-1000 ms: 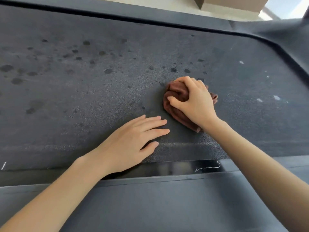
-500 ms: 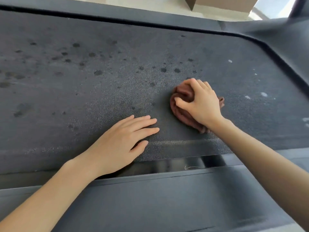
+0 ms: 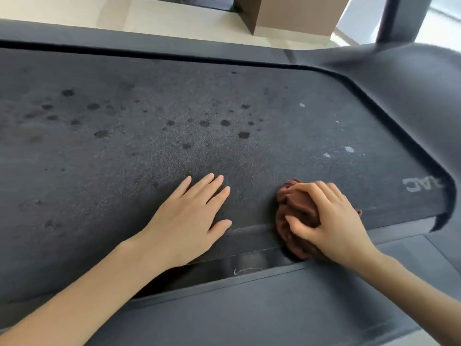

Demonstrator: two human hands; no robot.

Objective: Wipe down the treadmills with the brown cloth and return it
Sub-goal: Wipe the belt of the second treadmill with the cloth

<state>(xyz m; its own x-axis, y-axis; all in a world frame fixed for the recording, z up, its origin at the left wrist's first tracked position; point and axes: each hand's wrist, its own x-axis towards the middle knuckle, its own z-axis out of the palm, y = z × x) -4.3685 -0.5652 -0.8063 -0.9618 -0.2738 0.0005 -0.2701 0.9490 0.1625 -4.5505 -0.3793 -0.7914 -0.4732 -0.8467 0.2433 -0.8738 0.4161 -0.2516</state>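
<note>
I see the right hand [image 3: 331,221] gripping the bunched brown cloth [image 3: 296,218] at the treadmill belt's [image 3: 149,151] near edge. The left hand [image 3: 189,221] lies flat on the belt, just beside the cloth.

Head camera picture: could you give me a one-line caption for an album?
Wiping a treadmill belt: the right hand grips the bunched brown cloth, the left hand rests flat beside it.

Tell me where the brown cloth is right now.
In the head view the brown cloth is bunched in the right hand on the near edge of the treadmill belt, to the right of the left hand.
</note>
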